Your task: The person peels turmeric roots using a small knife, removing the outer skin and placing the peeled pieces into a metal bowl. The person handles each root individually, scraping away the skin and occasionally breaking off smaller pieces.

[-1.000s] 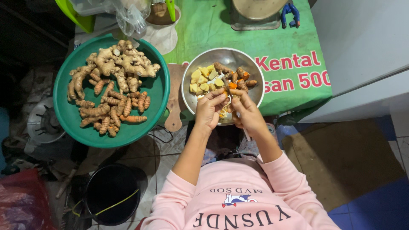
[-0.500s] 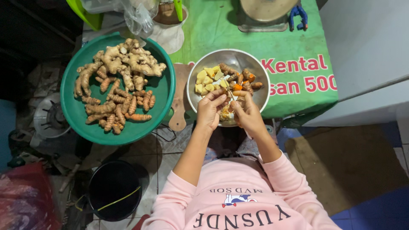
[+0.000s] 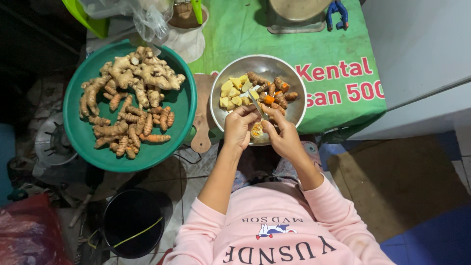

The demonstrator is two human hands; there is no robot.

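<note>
— What took up most of the view?

— The green tray (image 3: 88,140) at the person's left did, heaped with whole ginger and turmeric roots (image 3: 130,103), all with the skin on. Beside it stood the steel bowl (image 3: 230,68) on a green cloth (image 3: 324,59), with a wooden board (image 3: 201,132) between tray and bowl. A black bucket (image 3: 132,221) sat on the floor below the tray.

— And how far along did the peeling and cutting look?

— Early, by the look of it. The bowl held only a modest lot: pale yellow cut chunks (image 3: 231,92) at one side, orange and brown pieces (image 3: 274,93) at the other. The pile on the tray was far larger and appeared untouched, so most of the roots seemed left to do.

— Where was the piece being worked?

— Over the near rim of the bowl, between both hands. It was a small yellow-orange piece of root (image 3: 256,129), partly hidden by fingers.

— How did the hands stand?

— The left hand (image 3: 239,128) was curled closed around the piece, fingers bent in and pinching it. The right hand (image 3: 283,137) was closed on the handle of a small knife (image 3: 256,102), whose pale blade pointed up over the bowl's contents. The two hands were touching or nearly so; how much of the piece was already peeled could not be told.
</note>
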